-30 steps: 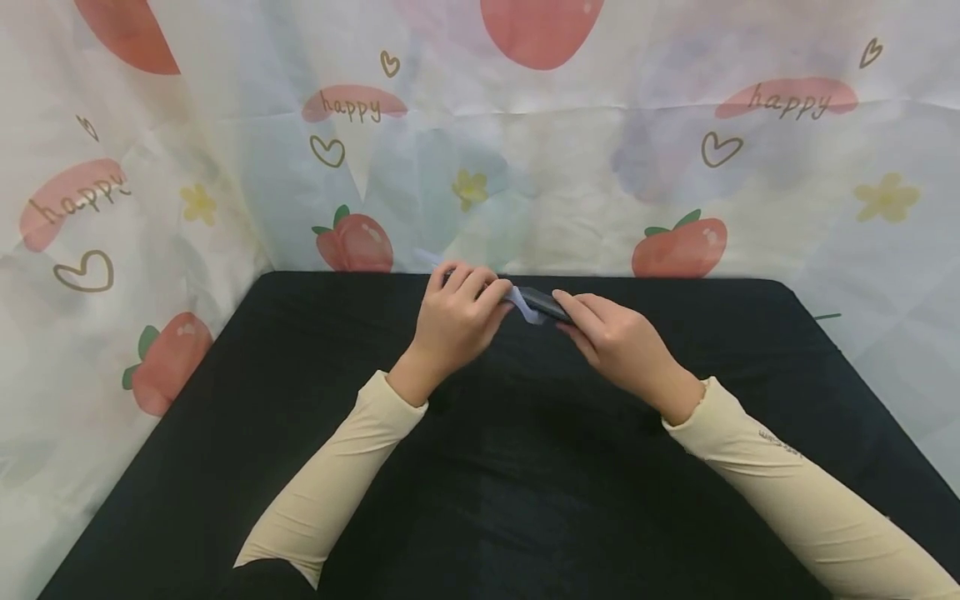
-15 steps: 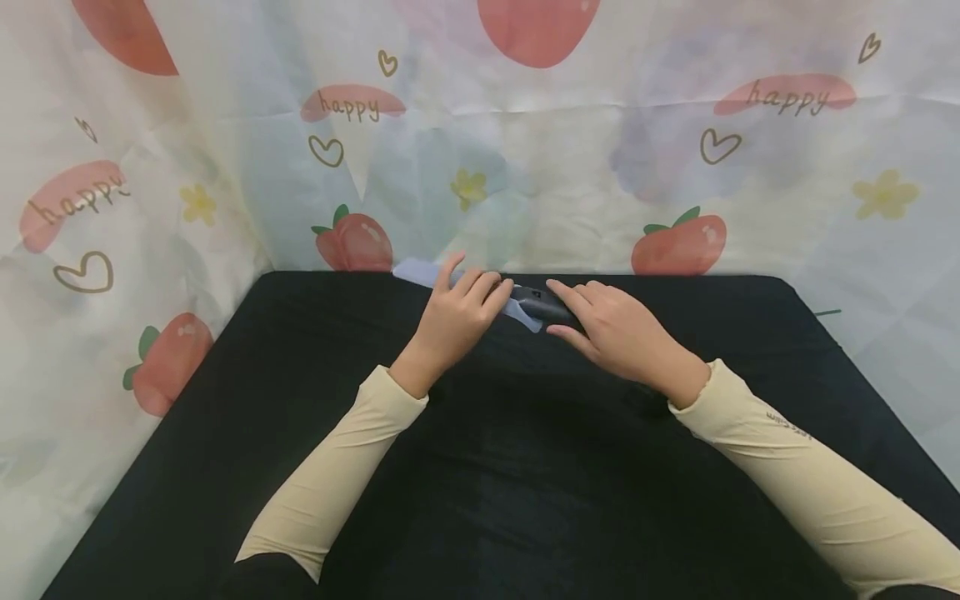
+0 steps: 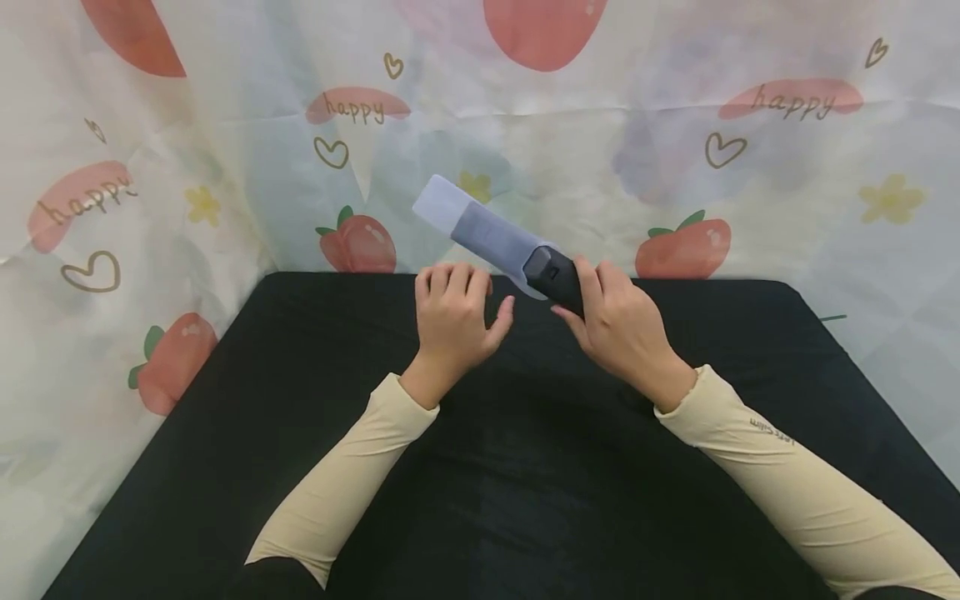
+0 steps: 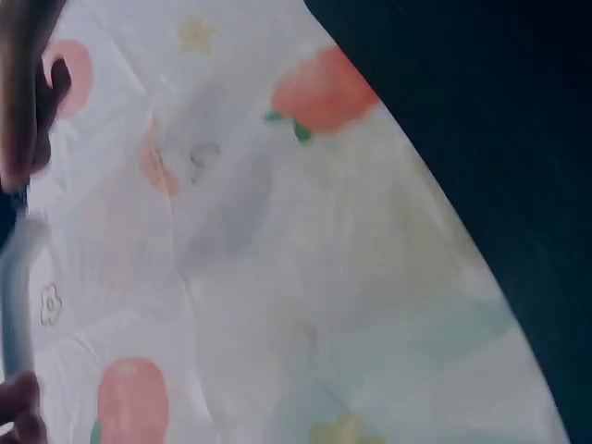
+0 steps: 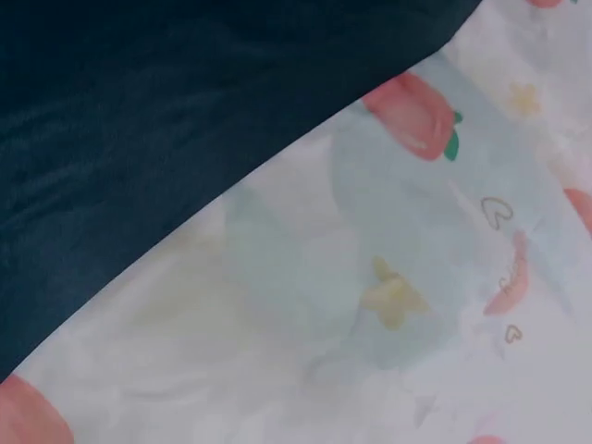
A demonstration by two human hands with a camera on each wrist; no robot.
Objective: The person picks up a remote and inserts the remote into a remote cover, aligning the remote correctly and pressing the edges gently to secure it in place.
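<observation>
My right hand (image 3: 618, 325) grips the bare end of a black remote control (image 3: 557, 275), thumb below and fingers above. A translucent bluish sleeve (image 3: 491, 237) covers the remote's other part. The sleeve's flat pale end extends past the remote, tilted up to the left. My left hand (image 3: 452, 317) is just below the sleeve, apart from it, with bent fingers, thumb spread out and nothing held. In the left wrist view, the blurred sleeve (image 4: 16, 296) lies at the left edge, between my right hand (image 4: 23, 102) and fingertips (image 4: 20, 407). The right wrist view shows neither hand.
A table under a black cloth (image 3: 525, 467) lies below both hands. Behind it and along the left side hangs a pale curtain (image 3: 562, 175) printed with strawberries, hearts and the word happy. The curtain meets the table's far edge.
The left hand has let go of the sleeved remote and moved slightly away. My right hand has tipped it up, so the sleeve's far end rises and more of it shows.
</observation>
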